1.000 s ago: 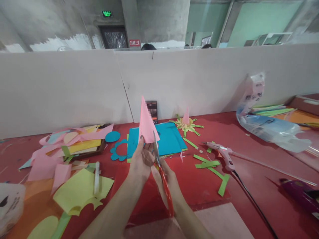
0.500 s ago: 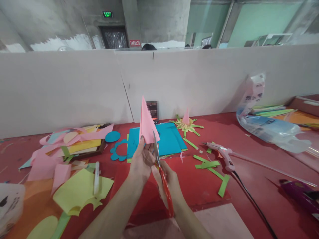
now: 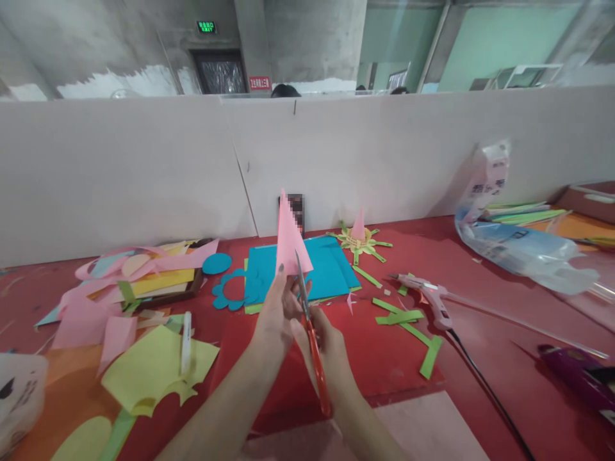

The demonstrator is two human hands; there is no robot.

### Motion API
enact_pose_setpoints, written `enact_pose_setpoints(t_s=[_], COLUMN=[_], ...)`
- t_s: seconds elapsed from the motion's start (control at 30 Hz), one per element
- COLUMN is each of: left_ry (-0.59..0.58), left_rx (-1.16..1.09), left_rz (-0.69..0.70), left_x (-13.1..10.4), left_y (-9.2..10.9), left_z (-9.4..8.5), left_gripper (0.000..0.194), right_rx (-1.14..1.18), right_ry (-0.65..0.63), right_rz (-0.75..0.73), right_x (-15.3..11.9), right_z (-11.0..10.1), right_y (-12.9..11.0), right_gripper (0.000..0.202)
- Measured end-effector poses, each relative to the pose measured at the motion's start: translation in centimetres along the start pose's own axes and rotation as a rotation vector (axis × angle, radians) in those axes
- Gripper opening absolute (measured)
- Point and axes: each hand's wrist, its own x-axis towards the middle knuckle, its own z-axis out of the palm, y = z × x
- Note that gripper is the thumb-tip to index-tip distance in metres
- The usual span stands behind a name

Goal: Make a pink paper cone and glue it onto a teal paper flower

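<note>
A tall pink paper cone [image 3: 291,240] points upward in the middle of the view, its lower edge pinched by my left hand [image 3: 275,314]. My right hand [image 3: 327,342] is closed around the red-handled scissors [image 3: 316,358], whose metal blades rise against the cone's lower right edge. Behind the hands lie blue paper sheets [image 3: 331,266]. A blue flower-shaped ring [image 3: 221,299] and a blue disc [image 3: 217,263] are left of them. To the right of the sheets stands a small pink cone [image 3: 359,225] on a yellow and green paper flower [image 3: 360,245].
Pink, yellow and orange paper [image 3: 158,368] covers the left side, with a white pen [image 3: 186,342] on it. Green strips [image 3: 408,318], a pink glue gun [image 3: 427,294] with its cord, a purple tool [image 3: 576,374] and a plastic bag [image 3: 523,246] are at right.
The pink cone has shifted slightly right and turned in my left hand. The scissors in my right hand have tilted a little, their handles moving slightly left.
</note>
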Motion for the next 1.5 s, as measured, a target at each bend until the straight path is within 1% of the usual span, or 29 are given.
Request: enact_pose_setpoints(t_s=[0.2,0.4,0.57,0.73,0.8,0.93,1.07,1.23,1.37,1.5], left_ry=[-0.008,0.081,0.036,0.031,0.04,0.049,0.01,0.013,0.016,0.0], left_rx=[0.073,-0.004,-0.092,-0.141,-0.152,-0.11,-0.054,-0.026,-0.011,-0.007], left_rz=[0.004,-0.012,0.025,0.066,0.05,0.001,0.002,0.04,0.045,0.045], left_x=[-0.3,0.1,0.3,0.3,0.5,0.7,0.8,0.7,0.7,0.7], left_y=[-0.4,0.3,1.5,2.2,2.1,1.4,0.9,0.6,0.5,0.3], left_z=[0.2,0.5,0.2,0.0,0.0,-0.1,-0.3,-0.3,-0.4,-0.5], left_gripper=[0.029,0.022,0.018,0.015,0.015,0.016,0.02,0.023,0.027,0.027], right_rx=[-0.055,-0.098,-0.118,-0.114,-0.077,0.013,0.029,0.046,0.051,0.045], right_ry=[0.021,-0.039,-0.104,-0.14,-0.122,-0.031,-0.06,-0.006,0.007,0.011], right_rz=[-0.003,-0.016,-0.077,-0.026,-0.024,-0.031,0.02,0.045,0.042,0.051], right_x=[0.0,-0.1,-0.3,-0.4,-0.3,0.0,-0.1,-0.3,-0.2,-0.2], right_z=[-0.2,-0.2,-0.1,-0.3,-0.2,-0.1,-0.3,-0.3,-0.1,-0.2], right_y=[-0.1,0.0,0.0,-0.6,-0.8,-1.1,-1.2,-0.8,-0.3,0.2], right_gripper=[0.036,0.037,0.047,0.035,0.035,0.041,0.043,0.043,0.046,0.049])
